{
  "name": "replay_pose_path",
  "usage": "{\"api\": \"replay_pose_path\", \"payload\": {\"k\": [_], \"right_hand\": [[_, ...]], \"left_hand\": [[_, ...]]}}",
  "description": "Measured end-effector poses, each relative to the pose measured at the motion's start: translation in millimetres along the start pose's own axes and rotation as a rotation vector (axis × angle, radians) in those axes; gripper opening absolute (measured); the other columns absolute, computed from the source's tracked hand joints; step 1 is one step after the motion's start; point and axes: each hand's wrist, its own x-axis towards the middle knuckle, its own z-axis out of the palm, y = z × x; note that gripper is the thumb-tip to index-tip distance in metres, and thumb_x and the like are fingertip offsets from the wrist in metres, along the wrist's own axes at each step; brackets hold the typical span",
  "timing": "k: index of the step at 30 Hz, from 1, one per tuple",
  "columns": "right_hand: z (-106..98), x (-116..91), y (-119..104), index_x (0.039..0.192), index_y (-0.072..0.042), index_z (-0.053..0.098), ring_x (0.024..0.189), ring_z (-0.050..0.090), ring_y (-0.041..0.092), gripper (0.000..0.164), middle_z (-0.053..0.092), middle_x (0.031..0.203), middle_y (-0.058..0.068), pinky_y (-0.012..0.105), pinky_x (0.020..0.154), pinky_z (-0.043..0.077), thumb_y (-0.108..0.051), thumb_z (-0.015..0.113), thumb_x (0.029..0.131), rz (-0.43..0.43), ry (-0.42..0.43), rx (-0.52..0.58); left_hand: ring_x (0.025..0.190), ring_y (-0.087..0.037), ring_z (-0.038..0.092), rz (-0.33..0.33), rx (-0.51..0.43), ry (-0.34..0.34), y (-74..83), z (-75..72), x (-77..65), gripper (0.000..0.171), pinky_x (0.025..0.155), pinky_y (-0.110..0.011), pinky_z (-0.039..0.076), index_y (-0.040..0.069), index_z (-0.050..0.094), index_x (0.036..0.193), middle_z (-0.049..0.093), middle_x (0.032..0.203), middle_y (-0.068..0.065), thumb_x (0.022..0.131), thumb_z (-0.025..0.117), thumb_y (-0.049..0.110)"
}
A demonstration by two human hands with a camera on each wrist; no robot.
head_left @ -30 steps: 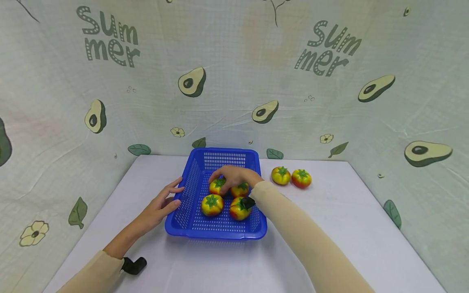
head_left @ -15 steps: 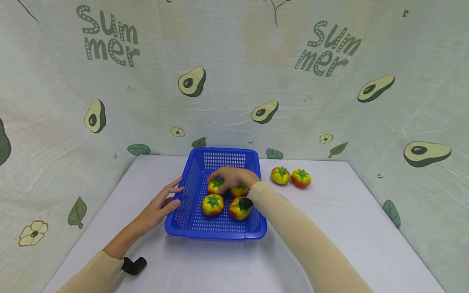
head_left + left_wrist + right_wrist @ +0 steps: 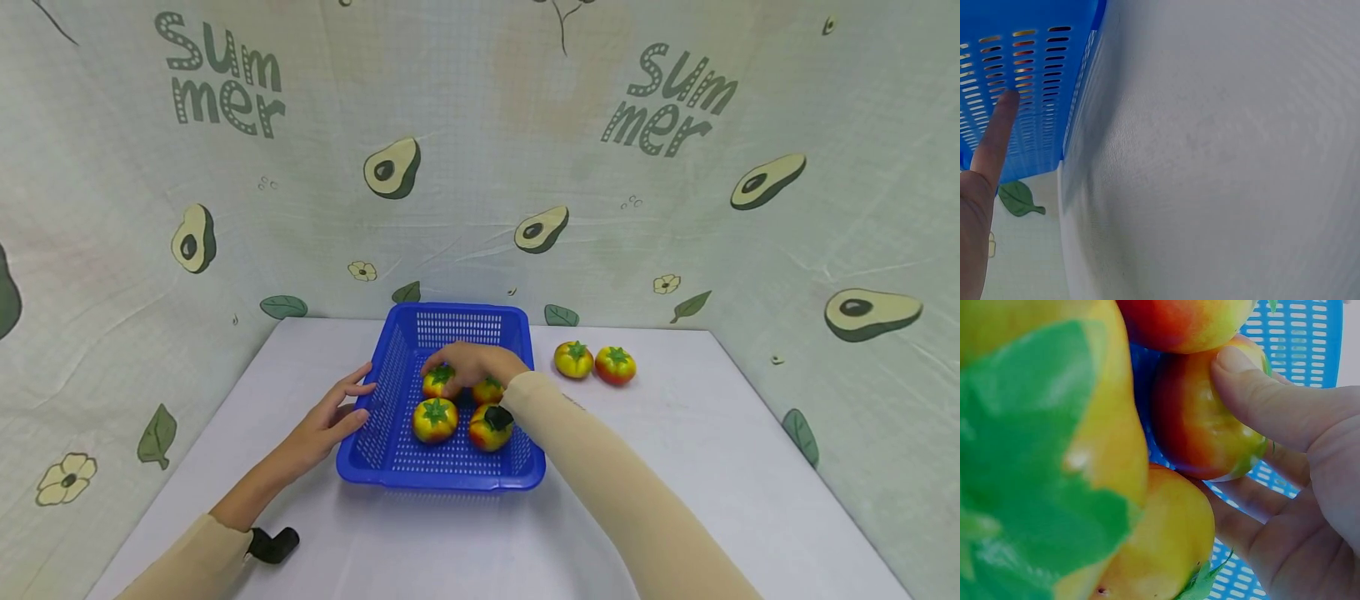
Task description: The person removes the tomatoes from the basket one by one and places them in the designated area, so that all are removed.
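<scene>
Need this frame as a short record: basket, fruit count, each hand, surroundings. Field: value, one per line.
container: blue basket, on white table
fruit_total: six visible; four in basket, two outside
right_hand: right hand inside basket, thumb and fingers around far-left fruit
left_hand: left hand touching basket's left side
also_in_basket: near-left fruit, near-right fruit, far-right fruit
outside_basket: yellow fruit and redder fruit, side by side, right of basket
backdrop: pale printed cloth

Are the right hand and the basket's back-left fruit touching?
Touching: in the right wrist view, the right hand has its thumb laid on the fruit.
</scene>
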Motion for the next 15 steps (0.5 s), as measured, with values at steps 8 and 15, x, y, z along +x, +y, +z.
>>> {"api": "replay_pose_path", "payload": {"k": [8,15], "right_hand": [[-0.7,-1.7,2.3,0.151,-0.025,0.061,0.142,0.051,0.028,0.048,0.056,0.156,0.005,0.052,0.123,0.039,-0.022,0.071,0.104,-0.021,-0.003,0.008],[-7.1,-8.8,5.5,0.152,-0.024,0.059,0.146,0.047,0.029,0.050,0.053,0.159,0.006,0.052,0.125,0.036,-0.022,0.070,0.104,-0.044,0.002,0.010]], "left_hand": [[0.154,-0.057,0.028,0.003,-0.014,-0.007,-0.1,-0.2,-1.3,0.037,0.108,-0.010,0.038,0.011,0.050,0.148,0.015,0.178,-0.012,0.111,0.054,0.015],[0.154,-0.057,0.029,-0.007,-0.003,-0.006,0.4,-0.4,0.0,0.037,0.108,-0.011,0.038,0.012,0.050,0.148,0.015,0.178,-0.011,0.111,0.055,0.016]]}}
